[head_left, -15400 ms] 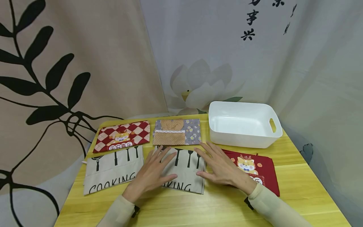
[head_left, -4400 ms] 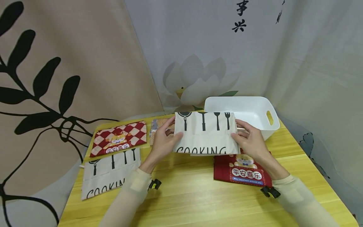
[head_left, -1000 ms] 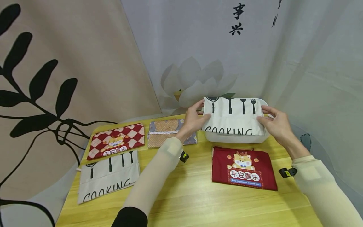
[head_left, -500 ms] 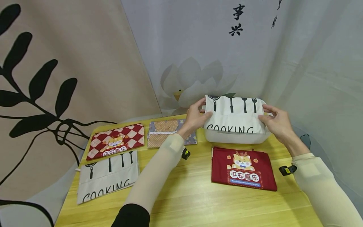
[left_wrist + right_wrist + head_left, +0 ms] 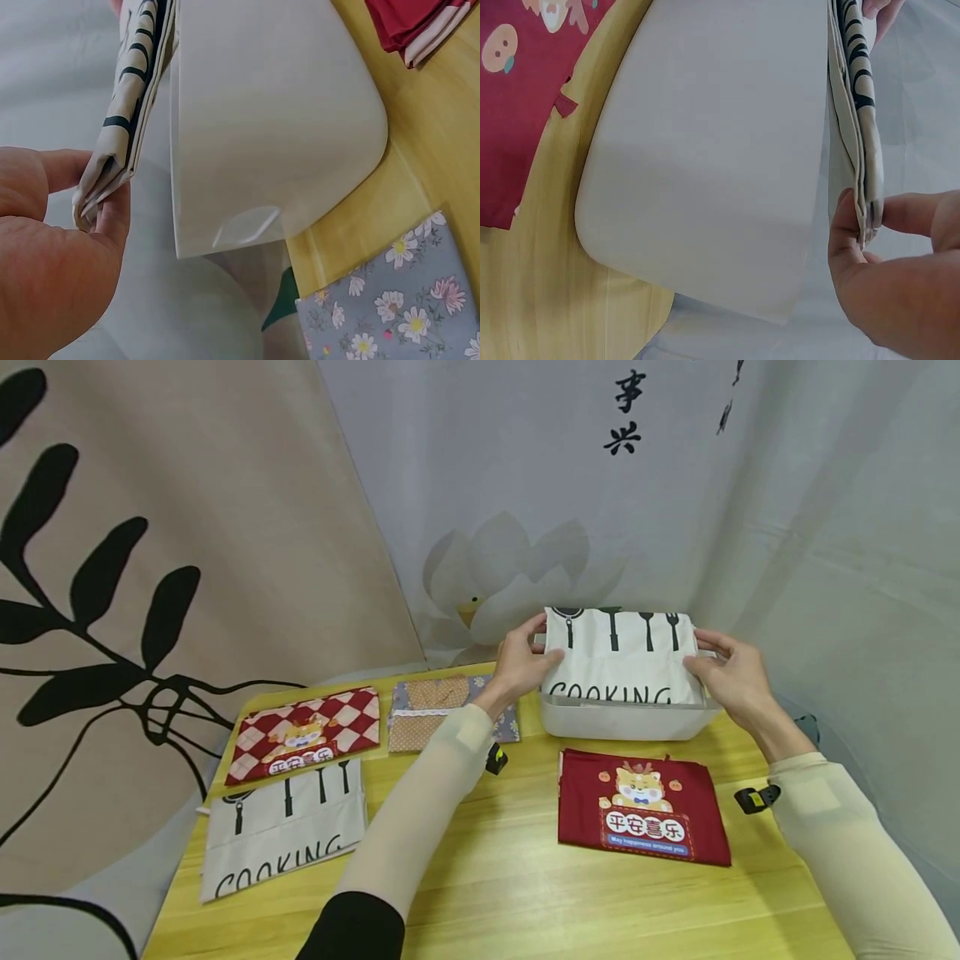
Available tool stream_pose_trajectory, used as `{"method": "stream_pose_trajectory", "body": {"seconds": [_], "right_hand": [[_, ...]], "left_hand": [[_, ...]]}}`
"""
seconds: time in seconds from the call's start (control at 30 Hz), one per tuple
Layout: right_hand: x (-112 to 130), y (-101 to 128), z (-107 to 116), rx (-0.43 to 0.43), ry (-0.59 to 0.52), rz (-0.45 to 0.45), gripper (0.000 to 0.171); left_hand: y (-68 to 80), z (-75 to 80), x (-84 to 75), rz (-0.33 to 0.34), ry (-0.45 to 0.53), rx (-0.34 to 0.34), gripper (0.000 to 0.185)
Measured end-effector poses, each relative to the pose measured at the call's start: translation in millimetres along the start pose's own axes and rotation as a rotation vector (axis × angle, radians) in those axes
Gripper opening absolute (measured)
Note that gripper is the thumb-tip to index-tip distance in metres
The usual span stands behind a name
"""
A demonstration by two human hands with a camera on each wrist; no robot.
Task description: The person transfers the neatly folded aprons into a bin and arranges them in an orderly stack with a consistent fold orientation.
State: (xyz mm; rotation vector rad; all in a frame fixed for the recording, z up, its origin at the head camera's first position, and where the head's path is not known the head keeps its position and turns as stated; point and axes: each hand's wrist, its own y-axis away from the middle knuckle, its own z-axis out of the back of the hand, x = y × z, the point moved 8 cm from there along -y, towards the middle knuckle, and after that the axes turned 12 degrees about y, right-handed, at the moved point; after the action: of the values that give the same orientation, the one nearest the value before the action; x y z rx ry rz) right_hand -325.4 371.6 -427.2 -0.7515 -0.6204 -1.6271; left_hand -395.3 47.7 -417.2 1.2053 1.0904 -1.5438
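A folded white apron (image 5: 618, 656), printed with dark utensils and COOKING, is held tilted over the white plastic bin (image 5: 626, 722). In the head view its lower edge lies behind the bin's front rim. My left hand (image 5: 521, 660) pinches its left side, thumb in front and fingers behind. Its right side is pinched the same way by my right hand (image 5: 735, 677). The left wrist view shows the apron's folded layers (image 5: 112, 150) between thumb and fingers, just above the rim; the right wrist view shows its other end (image 5: 868, 187) likewise gripped.
A red folded cloth (image 5: 643, 806) with a cartoon animal lies in front of the bin. To the left lie a grey floral cloth (image 5: 506, 727) with a dotted panel, a red checked cloth (image 5: 303, 735) and another COOKING apron (image 5: 285, 831). Curtains hang behind the wooden table (image 5: 525, 902).
Both hands lifted the apron off the table and carried it back to the bin. Over the last second it shifted slightly backward, its lower edge passing behind the bin's front rim.
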Motion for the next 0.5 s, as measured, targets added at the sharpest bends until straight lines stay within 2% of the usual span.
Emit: {"method": "stream_pose_trajectory", "body": {"seconds": [0.5], "right_hand": [[-2.6, -9.1, -2.2, -0.005, 0.009, -0.027, 0.065]], "left_hand": [[-8.4, -5.3, 8.1, 0.043, -0.033, -0.02, 0.071]]}}
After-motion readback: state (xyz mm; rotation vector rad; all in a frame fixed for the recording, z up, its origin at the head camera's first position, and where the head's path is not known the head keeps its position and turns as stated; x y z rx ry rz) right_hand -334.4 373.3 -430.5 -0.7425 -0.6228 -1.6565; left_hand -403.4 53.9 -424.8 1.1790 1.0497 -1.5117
